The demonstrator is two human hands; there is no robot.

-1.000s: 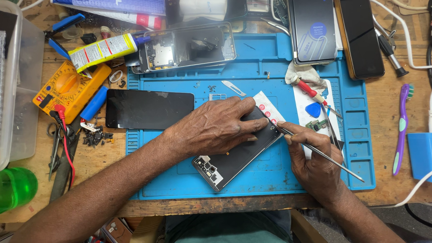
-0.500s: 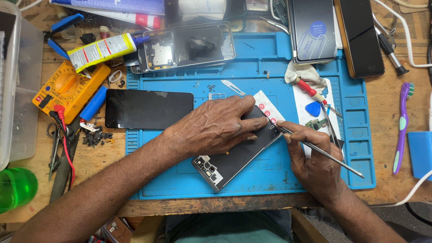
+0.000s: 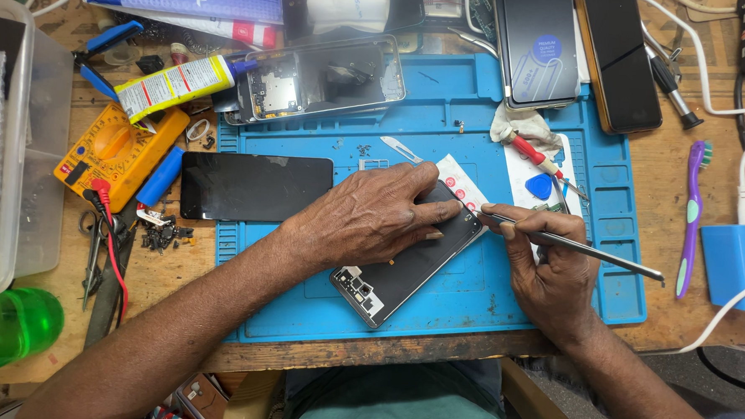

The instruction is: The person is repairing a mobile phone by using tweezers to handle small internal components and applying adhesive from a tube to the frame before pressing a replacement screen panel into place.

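Head view looks straight down on a scuffed wooden workbench (image 3: pixel 710 149) crowded with repair clutter, a blue silicone mat (image 3: pixel 478 97) with moulded little compartments along its right edge spread over the middle. Around the mat: a yellow multimeter (image 3: pixel 115 152) with red and black leads, a glue tube (image 3: pixel 177 84), a clear plastic bin (image 3: pixel 39 178), a green translucent bottle (image 3: pixel 7 328), a purple toothbrush (image 3: pixel 692 215) and white cables. Two glossy dark phones (image 3: pixel 580 51) lie at the top, beside an opened phone frame (image 3: pixel 324 77) showing bare metal. A flat black glass screen panel (image 3: pixel 256 188) rests at the mat's left.

Near the mat's centre an opened phone (image 3: pixel 390 286) lies tilted, its lower end exposing a small circuit board, the rest smooth and black. The left hand (image 3: pixel 372 218) lies flat over its upper half, fingers spread and pressing down. The right hand (image 3: pixel 550 272) is curled round a thin metal pry tool (image 3: pixel 580 248), pinched between thumb and forefinger, its tip touching the phone's upper corner.
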